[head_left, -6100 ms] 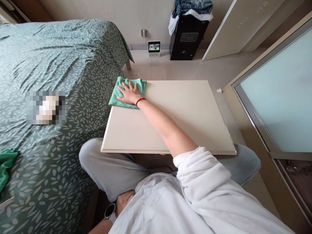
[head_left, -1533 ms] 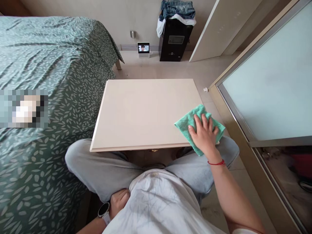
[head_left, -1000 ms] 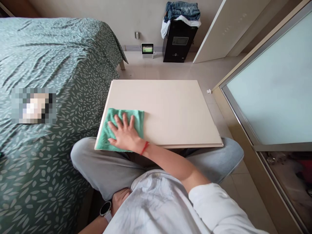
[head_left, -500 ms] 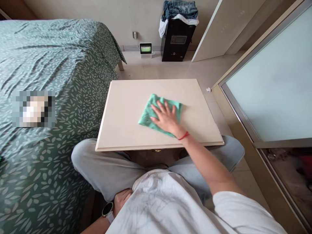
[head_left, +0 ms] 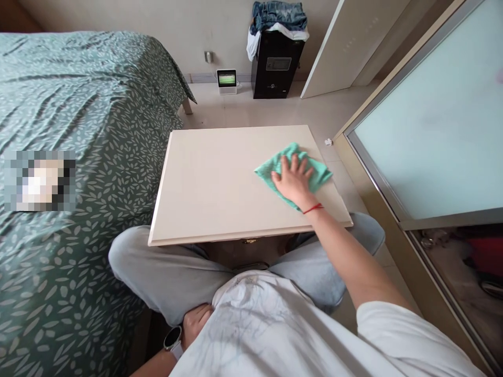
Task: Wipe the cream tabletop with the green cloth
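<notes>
My right hand (head_left: pixel 293 180), with a red string around the wrist, lies flat with spread fingers on a green microfibre cloth (head_left: pixel 316 175). The crumpled cloth sits on the right part of a cream-coloured flat board (head_left: pixel 212 178), near the board's right edge. The board lies across my grey-trousered legs (head_left: pixel 165 267), its near edge above my knees. My left hand (head_left: pixel 196 322), wearing a round smartwatch (head_left: pixel 173 339), rests low against my white shirt, away from the board. Its fingers are partly hidden.
To the left lies a bed with a green leaf-patterned cover (head_left: pixel 78 157). A frosted glass panel in a metal frame (head_left: pixel 432 120) stands to the right. Beyond the board, a small screen (head_left: pixel 227 79) and a black box under clothes (head_left: pixel 275 68) stand on the tiled floor.
My right hand and the cloth have slid right across the board, from lower left through the middle. My left hand has stayed at my lap.
</notes>
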Available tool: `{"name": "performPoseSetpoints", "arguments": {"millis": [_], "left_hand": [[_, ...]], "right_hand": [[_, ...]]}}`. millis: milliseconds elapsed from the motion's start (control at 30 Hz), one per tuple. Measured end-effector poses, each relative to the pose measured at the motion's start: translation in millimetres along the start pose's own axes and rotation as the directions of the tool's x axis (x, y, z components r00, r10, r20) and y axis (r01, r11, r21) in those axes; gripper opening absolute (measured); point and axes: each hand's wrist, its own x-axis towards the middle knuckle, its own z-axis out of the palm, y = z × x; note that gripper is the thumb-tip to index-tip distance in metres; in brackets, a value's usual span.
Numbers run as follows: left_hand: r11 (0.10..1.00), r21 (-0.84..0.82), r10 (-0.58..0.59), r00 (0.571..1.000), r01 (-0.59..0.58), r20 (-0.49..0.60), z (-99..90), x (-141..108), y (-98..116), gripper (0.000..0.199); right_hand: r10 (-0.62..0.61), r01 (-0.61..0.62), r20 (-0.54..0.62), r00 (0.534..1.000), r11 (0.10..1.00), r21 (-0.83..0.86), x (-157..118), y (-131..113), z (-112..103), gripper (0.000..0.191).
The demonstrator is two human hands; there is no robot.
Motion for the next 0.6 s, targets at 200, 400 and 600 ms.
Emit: {"name": "performPoseSetpoints", "arguments": {"millis": [200, 400, 600], "left_hand": [[1.0, 0.005, -0.004, 1.0, 0.004, 0.011, 3.4, -5.1, -5.4, 0.039], [0.999, 0.011, -0.042, 0.999, 0.042, 0.025, 2.1, -6.0, -4.0, 0.038], [0.999, 0.009, -0.045, 0.998, 0.044, 0.048, -0.4, -4.1, -2.7, 0.035]], "right_hand": [[-0.462, 0.456, 0.106, 0.88, 0.886, 0.08, -1.8, -159.4, 9.9, 0.086], [-0.718, 0.701, 0.145, 0.681, 0.696, 0.156, -7.4, -251.0, 17.7, 0.082], [-0.693, 0.674, 0.136, 0.708, 0.721, 0.161, 12.1, -208.5, 12.0, 0.076]]}}
